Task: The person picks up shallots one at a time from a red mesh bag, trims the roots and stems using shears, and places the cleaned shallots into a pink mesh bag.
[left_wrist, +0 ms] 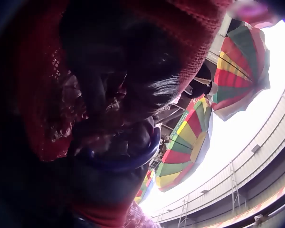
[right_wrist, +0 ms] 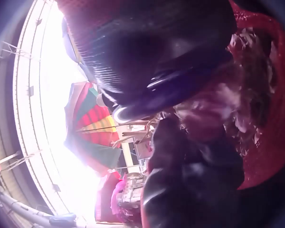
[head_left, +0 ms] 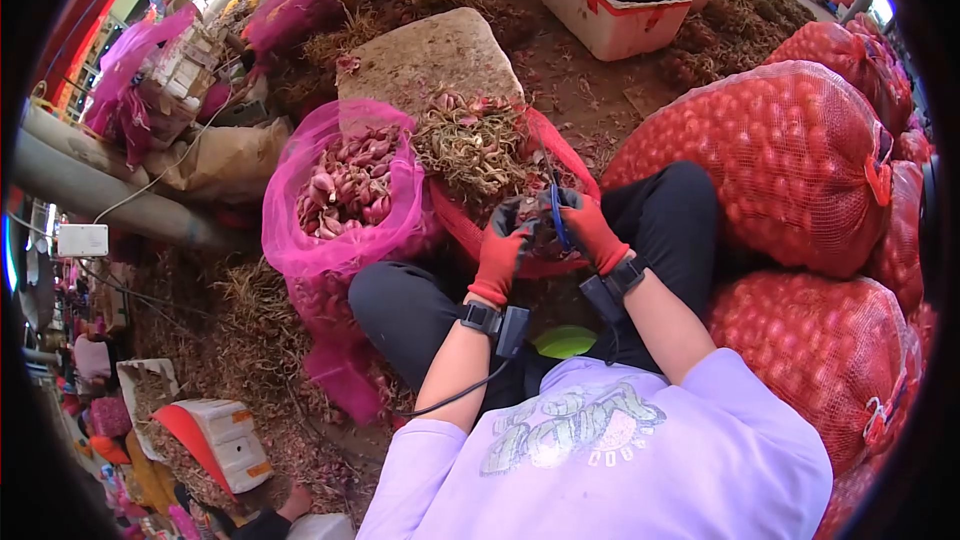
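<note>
Both hands wear red gloves with black palms and fingers, close together over an open red mesh bag (head_left: 570,160) between the knees. My right hand (head_left: 592,228) grips blue-handled scissors (head_left: 558,217), whose blades point away from the body. Beside it, my left hand (head_left: 505,245) pinches a shallot (right_wrist: 211,109), which shows reddish between the two hands in the right wrist view. Dry trimmed stalks (head_left: 470,145) heap up at the far side of the red bag. Left of it, a pink mesh bag (head_left: 290,245) stands open, filled with shallots (head_left: 350,180).
Full red mesh sacks (head_left: 760,160) are stacked on the right. A pale slab (head_left: 430,55) lies beyond the bags, and a white foam box (head_left: 610,20) stands farther back. Dry stalks and skins litter the floor. A green bowl (head_left: 565,342) sits close to the body.
</note>
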Motion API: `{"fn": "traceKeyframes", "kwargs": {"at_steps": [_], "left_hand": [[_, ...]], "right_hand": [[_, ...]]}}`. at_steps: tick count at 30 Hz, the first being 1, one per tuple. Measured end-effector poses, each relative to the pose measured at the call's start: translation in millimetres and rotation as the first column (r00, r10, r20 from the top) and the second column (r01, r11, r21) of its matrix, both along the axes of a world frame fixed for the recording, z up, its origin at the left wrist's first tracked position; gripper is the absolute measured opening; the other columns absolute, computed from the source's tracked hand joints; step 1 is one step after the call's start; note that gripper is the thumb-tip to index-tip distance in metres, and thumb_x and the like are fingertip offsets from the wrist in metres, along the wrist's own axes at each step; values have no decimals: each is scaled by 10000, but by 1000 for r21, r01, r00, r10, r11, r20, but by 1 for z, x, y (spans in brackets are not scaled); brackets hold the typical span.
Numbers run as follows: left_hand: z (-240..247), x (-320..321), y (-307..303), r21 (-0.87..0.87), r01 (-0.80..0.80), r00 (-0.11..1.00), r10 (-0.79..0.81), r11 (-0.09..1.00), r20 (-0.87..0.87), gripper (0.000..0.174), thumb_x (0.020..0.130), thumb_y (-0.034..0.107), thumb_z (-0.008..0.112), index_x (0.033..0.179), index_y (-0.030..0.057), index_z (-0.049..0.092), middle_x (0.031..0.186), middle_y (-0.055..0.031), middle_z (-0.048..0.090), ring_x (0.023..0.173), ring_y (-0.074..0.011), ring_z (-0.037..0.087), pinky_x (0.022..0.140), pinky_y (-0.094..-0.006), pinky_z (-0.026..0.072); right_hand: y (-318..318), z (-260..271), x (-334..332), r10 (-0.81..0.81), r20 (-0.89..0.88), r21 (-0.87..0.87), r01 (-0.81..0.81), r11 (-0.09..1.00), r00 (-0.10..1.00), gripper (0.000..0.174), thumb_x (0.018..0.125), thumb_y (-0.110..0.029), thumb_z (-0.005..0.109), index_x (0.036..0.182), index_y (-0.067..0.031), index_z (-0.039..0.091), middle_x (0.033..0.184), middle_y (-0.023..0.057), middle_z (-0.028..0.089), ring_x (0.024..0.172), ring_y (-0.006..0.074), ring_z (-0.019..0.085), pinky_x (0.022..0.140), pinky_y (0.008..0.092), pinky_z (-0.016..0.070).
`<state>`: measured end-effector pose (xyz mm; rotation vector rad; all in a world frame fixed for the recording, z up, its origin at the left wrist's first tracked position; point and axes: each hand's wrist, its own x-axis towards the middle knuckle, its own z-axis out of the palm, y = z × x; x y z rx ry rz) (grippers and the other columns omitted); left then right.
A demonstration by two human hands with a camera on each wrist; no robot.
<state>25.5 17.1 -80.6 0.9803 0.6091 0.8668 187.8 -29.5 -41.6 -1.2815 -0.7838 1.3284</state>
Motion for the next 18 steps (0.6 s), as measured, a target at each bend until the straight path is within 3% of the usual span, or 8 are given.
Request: {"fn": "traceKeyframes", "kwargs": {"at_steps": [3, 4, 6, 7, 10, 13, 16, 18], "left_hand": [[14, 0, 1, -40, -36, 999, 37, 999, 3, 370, 879, 15, 558, 1242, 15, 487, 1127, -69, 578, 983, -135, 577, 837, -268, 490], [18, -1, 2, -46, -29, 999, 28, 998, -14, 357, 889, 35, 556, 1238, 14, 485, 1146, -73, 571, 986, -130, 577, 836, -267, 494], [32, -6, 3, -180, 53, 999, -54, 982, -5, 351, 887, 16, 548, 1232, 13, 478, 1139, -74, 572, 992, -132, 573, 845, -266, 491], [36, -7, 3, -245, 94, 995, -95, 965, 5, 349, 886, 7, 544, 1228, 12, 474, 1136, -75, 572, 995, -133, 571, 850, -265, 489], [23, -2, 3, 1, 60, 998, -60, 998, 8, 347, 875, 11, 569, 1207, 17, 468, 1109, -74, 576, 966, -131, 573, 851, -262, 487], [19, -1, 0, 34, 22, 998, -20, 999, -53, 405, 826, -8, 617, 1201, 20, 467, 1095, -73, 576, 961, -135, 573, 862, -262, 482], [2, -4, 4, 234, -80, 962, 137, 969, -238, 475, 759, -58, 644, 1196, 17, 474, 1100, -79, 580, 957, -141, 577, 864, -265, 483], [0, -5, 6, 405, -59, 920, 207, 912, -333, 502, 727, -96, 626, 1193, 13, 476, 1101, -80, 581, 953, -145, 582, 864, -266, 484]], "right_hand": [[2, 4, -5, -63, -8, 57, 63, 996, 998, 178, 866, -172, 600, 991, -46, 613, 838, -10, 614, 711, 55, 569, 642, 217, 470], [1, 10, -5, -58, -94, 38, 62, 997, 994, 178, 862, -169, 607, 988, -44, 617, 838, -8, 620, 713, 57, 574, 643, 219, 473], [-2, 24, -2, -51, -260, 2, 53, 999, 964, 177, 855, -164, 619, 982, -41, 625, 838, -4, 631, 718, 62, 585, 647, 222, 479], [0, 22, 0, -46, -238, 15, 51, 999, 970, 183, 850, -163, 625, 985, -39, 624, 845, 0, 634, 723, 65, 589, 650, 226, 483], [4, 7, 3, -42, -160, 43, 49, 998, 986, 203, 837, -167, 642, 989, -34, 620, 855, 10, 641, 729, 75, 596, 655, 240, 490], [3, 3, -5, -54, -1, 61, 54, 997, 999, 230, 819, -182, 665, 978, -26, 611, 843, 14, 642, 721, 84, 592, 649, 252, 483], [5, 4, -12, -66, 223, 100, 45, 994, 973, 252, 795, -183, 693, 959, -16, 602, 834, 23, 645, 721, 88, 587, 642, 260, 474], [9, 4, -18, -72, 305, 129, 34, 991, 950, 249, 781, -177, 708, 933, -12, 600, 829, 30, 647, 722, 87, 582, 638, 263, 467]]}}
